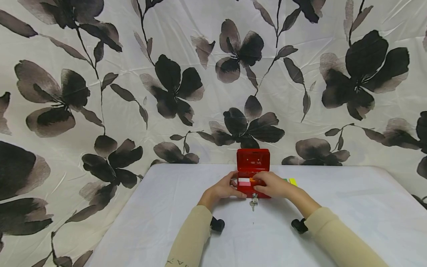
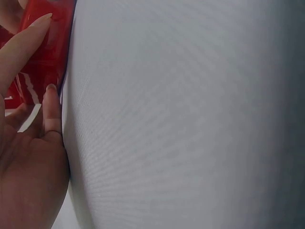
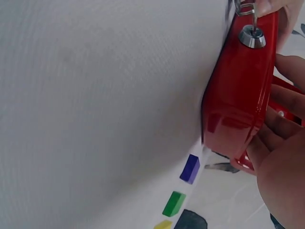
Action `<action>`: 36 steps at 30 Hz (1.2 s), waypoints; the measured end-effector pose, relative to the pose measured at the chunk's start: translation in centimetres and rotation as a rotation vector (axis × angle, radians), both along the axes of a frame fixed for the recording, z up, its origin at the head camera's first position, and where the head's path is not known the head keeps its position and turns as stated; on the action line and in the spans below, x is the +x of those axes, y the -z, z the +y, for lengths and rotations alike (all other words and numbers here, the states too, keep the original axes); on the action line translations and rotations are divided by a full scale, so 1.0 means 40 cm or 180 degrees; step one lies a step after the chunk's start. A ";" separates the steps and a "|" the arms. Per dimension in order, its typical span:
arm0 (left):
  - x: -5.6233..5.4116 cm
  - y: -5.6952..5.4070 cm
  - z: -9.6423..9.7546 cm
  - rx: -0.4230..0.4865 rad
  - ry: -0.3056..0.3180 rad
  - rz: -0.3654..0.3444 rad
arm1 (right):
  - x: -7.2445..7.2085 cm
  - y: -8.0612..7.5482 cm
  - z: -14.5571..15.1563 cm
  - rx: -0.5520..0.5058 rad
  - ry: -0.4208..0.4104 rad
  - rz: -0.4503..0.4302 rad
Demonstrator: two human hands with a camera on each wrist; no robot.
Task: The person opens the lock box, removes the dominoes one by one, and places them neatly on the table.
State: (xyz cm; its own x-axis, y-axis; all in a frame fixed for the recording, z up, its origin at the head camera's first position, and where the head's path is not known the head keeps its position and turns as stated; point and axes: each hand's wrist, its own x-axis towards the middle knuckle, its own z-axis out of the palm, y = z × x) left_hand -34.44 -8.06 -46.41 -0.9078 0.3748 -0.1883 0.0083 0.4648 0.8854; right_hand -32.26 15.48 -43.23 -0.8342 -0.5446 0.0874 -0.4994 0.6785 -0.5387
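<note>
A red cash box (image 1: 253, 159) stands on the table with its lid raised. Its keys (image 1: 253, 205) hang from the front lock (image 3: 252, 36). Inside lie a white block (image 1: 244, 180) and a pink block (image 1: 244, 184), with an orange block (image 1: 252, 179) beside them. My left hand (image 1: 222, 187) grips the box's left side, thumb on the front wall and fingers along the side. My right hand (image 1: 275, 185) reaches over the right wall into the box, fingertips at the orange block. The right wrist view hides these fingertips, so whether they pinch the block is unclear.
To the right of the box, partly behind my right hand, stand a yellow block (image 1: 293, 181), a green block (image 3: 174, 203) and a purple block (image 3: 190, 169). The white-covered table (image 1: 166, 207) ends just behind the box at a floral cloth (image 1: 207, 92).
</note>
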 end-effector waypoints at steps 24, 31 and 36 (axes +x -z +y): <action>-0.003 0.004 -0.005 0.0036 -0.0003 0.0016 | -0.021 0.023 -0.041 -0.0073 0.0054 -0.0157; 0.000 0.003 -0.006 0.0047 0.0002 0.0010 | -0.023 0.020 -0.047 -0.0099 -0.0023 -0.0196; -0.001 0.003 -0.009 0.0060 0.0025 0.0006 | -0.035 0.013 -0.055 -0.0075 -0.0064 -0.0236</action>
State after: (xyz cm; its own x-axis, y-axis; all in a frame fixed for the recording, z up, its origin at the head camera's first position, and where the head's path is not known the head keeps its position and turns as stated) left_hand -34.49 -8.41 -46.52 -0.9051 0.3854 -0.1794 0.0136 0.4481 0.8939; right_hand -33.66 13.27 -43.74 -0.8277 -0.5599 0.0388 -0.4710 0.6554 -0.5905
